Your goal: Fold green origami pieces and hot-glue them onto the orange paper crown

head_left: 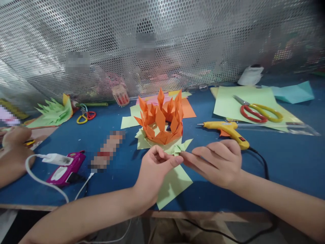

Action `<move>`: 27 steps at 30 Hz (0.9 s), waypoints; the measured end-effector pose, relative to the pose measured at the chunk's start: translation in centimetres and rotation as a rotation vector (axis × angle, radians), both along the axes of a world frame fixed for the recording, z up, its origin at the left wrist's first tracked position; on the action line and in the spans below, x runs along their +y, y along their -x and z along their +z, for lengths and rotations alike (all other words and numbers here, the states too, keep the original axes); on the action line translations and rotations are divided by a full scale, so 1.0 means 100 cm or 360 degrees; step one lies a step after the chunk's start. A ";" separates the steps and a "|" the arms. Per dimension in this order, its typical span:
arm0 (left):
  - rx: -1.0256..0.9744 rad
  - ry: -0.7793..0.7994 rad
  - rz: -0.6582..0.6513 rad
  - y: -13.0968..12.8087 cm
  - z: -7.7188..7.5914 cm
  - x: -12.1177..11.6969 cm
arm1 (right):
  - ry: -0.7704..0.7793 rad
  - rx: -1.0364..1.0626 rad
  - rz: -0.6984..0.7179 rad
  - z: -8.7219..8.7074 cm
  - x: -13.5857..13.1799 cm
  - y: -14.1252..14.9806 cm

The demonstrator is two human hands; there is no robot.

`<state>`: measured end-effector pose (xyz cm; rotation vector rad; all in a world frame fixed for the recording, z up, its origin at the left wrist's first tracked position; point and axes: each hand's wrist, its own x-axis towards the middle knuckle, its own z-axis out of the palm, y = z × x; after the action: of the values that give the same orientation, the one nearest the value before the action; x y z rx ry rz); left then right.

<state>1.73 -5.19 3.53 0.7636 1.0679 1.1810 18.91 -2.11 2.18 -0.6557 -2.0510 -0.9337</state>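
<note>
Between my hands is a small folded piece of light green paper (179, 147) with pointed ends. My left hand (158, 169) pinches it from the left, thumb and fingers pressed together. On its other side my right hand (217, 161) has its fingertips closed against the paper's lower right part. Just behind stands an orange folded-paper crown (162, 118) with upright pointed pieces, set on pale green paper. Under my hands a flat light green sheet (175, 186) lies on the blue table (122, 184).
To the right lie a yellow glue gun (225, 128) with a black cord and red-yellow scissors (259, 112) on green sheets. On the left are a purple power strip (67, 169), white cables, smaller scissors (85, 113) and another person's hand (17, 139). A perforated metal screen (162, 44) closes the back.
</note>
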 end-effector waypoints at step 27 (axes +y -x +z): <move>-0.0300 0.0313 -0.0101 -0.013 0.002 -0.012 | 0.0000 0.0080 0.0105 0.001 -0.001 -0.012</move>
<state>3.06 -6.43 3.76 0.5184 0.9789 1.0541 20.16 -2.18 2.30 -0.6022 -2.0159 -0.8711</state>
